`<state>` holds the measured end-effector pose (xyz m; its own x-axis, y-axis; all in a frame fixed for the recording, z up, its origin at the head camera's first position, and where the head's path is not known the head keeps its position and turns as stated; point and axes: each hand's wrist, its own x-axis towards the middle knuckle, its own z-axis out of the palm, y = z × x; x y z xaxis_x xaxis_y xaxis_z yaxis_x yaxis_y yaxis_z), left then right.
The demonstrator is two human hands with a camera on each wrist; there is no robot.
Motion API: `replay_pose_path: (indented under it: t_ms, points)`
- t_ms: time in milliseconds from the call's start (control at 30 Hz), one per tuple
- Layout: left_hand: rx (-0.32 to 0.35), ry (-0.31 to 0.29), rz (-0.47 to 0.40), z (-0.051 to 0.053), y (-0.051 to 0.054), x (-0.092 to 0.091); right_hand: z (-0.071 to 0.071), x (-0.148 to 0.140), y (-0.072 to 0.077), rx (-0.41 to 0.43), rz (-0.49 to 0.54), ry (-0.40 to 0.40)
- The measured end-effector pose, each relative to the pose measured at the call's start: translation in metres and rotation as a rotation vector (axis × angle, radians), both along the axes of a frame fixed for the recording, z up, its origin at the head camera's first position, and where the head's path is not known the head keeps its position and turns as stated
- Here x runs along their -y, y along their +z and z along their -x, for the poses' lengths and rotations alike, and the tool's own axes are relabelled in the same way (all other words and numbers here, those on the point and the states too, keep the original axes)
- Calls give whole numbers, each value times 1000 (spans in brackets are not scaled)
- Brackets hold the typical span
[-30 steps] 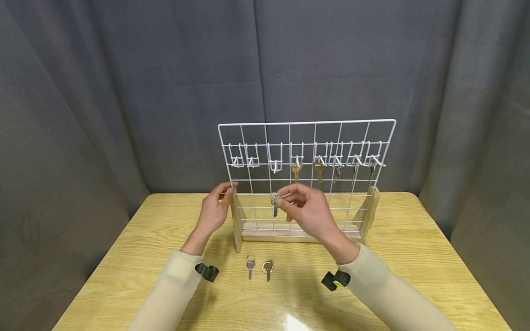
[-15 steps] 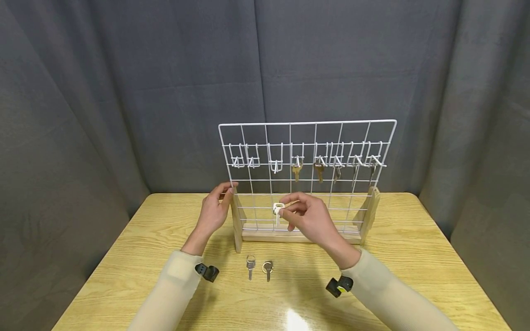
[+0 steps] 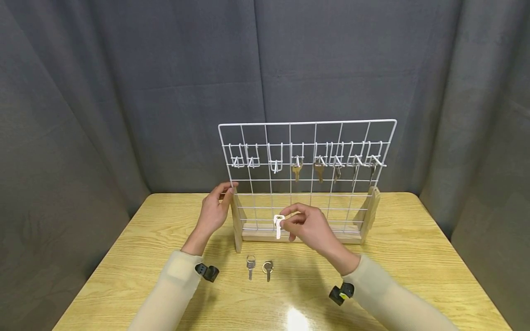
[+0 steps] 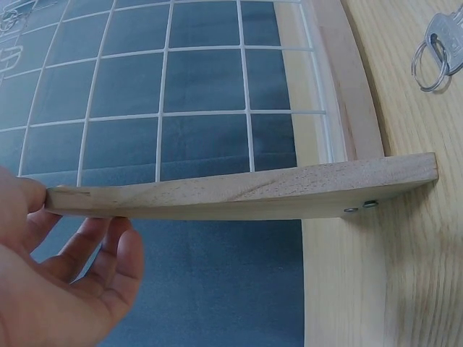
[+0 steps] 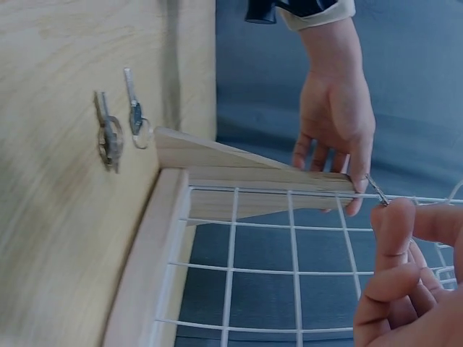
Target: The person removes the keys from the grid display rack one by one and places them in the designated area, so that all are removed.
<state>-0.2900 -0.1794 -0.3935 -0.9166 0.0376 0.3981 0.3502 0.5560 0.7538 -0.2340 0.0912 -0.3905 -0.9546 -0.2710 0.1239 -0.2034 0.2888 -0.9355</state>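
Observation:
A white wire grid rack (image 3: 307,122) stands on wooden supports. My left hand (image 3: 215,209) grips the top of its left wooden side piece (image 4: 239,186), thumb on one side and fingers on the other. My right hand (image 3: 309,225) pinches a key (image 3: 279,228) by its head, in front of the grid's lower part. The key glares bright in the head view and appears nearly edge-on in the right wrist view. A silver key with a ring (image 3: 250,265) and a darker key with a brass-coloured ring (image 3: 268,267) lie on the table before the rack.
White hooks line the grid's upper part. The three leftmost hooks, including one hook (image 3: 275,167), hold no keys. Several keys hang farther right, among them a gold-coloured key (image 3: 296,172). A grey curtain (image 3: 186,101) hangs behind the wooden table (image 3: 136,257).
My right hand has lowered the pinched key from around the grid's middle toward its base, and the key has turned to catch the light. The left hand stays in place.

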Motion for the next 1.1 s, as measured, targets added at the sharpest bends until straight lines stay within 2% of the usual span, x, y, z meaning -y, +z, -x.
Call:
replay_pose_path:
  t_ms: [333,800,1100]
  points:
    - [2,5,-1,0,1,1,0,-1,-19,33,0,23]
    - [3,1,4,0,1,1,-3,-2,-39,78,-25,53]
    - [12,5,6,-2,0,1,-4,-2,-56,153,-25,55]
